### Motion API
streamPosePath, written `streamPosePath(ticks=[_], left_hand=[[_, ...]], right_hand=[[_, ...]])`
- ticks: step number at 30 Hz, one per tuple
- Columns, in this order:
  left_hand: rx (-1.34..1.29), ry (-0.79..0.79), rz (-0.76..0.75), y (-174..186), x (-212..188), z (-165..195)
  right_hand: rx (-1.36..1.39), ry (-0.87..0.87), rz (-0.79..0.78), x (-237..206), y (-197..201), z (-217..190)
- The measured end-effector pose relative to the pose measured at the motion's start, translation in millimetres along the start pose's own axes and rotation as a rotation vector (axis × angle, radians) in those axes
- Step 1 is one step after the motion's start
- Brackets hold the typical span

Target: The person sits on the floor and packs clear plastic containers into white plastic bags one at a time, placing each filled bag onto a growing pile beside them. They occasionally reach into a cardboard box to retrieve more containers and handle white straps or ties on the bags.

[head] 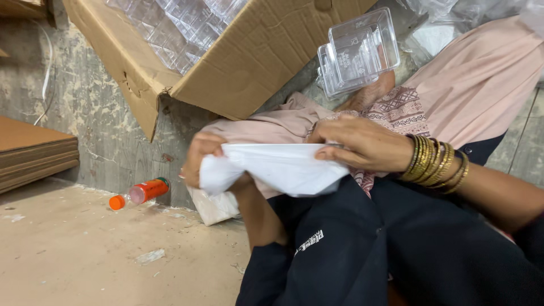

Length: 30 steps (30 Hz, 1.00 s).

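- While an orange-capped bottle (140, 192) lay on the floor by the wall, the left hand (202, 157) gripped the left end of a white sheet (277, 167) over the lap.
- The right hand (362, 144), gold bangles (436, 162) at its wrist, pinched the sheet's upper right edge.
- Clear plastic containers (358, 52) rested above, beside a tilted cardboard box (249, 56).

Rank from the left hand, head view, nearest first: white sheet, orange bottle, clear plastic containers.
From the left hand:
1. White sheet, pinched in it, also held by the right hand.
2. Orange bottle, lying on the floor to its left.
3. Clear plastic containers, up and to the right.
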<state>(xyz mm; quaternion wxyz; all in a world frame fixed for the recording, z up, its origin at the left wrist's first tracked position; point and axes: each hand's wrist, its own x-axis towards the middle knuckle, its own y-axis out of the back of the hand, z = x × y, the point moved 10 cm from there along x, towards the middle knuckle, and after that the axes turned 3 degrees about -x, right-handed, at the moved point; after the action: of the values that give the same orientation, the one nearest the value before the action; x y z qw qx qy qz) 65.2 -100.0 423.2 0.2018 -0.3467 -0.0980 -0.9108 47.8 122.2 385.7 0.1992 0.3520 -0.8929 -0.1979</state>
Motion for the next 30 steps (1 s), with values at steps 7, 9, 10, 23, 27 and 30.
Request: streamPosePath(ticks=[7, 9, 10, 23, 27, 30], left_hand=[[-0.014, 0.175, -0.144, -13.3, 4.9, -30.2], [0.083, 0.230, -0.151, -14.6, 1.6, -41.3], [0.134, 0.261, -0.153, -18.2, -2.6, -45.7], [-0.147, 0.649, -0.070, -18.5, -15.2, -91.2], [-0.189, 0.692, -0.376, -30.0, 1.6, -62.3], [-0.220, 0.389, -0.663, -53.1, 17.9, -6.0]], right_hand=[[0.111, -0.053, -0.018, -9.9, -42.3, 35.9], [0.353, -0.141, -0.052, -19.8, -50.3, 65.5], [0.474, -0.326, -0.108, -28.3, -60.5, 91.6], [0.743, -0.488, 0.117, -33.5, -52.7, 110.9], [0.232, -0.293, 0.080, -7.1, -9.6, 77.2], [-0.021, -0.134, -0.154, 12.8, -1.7, 51.5]])
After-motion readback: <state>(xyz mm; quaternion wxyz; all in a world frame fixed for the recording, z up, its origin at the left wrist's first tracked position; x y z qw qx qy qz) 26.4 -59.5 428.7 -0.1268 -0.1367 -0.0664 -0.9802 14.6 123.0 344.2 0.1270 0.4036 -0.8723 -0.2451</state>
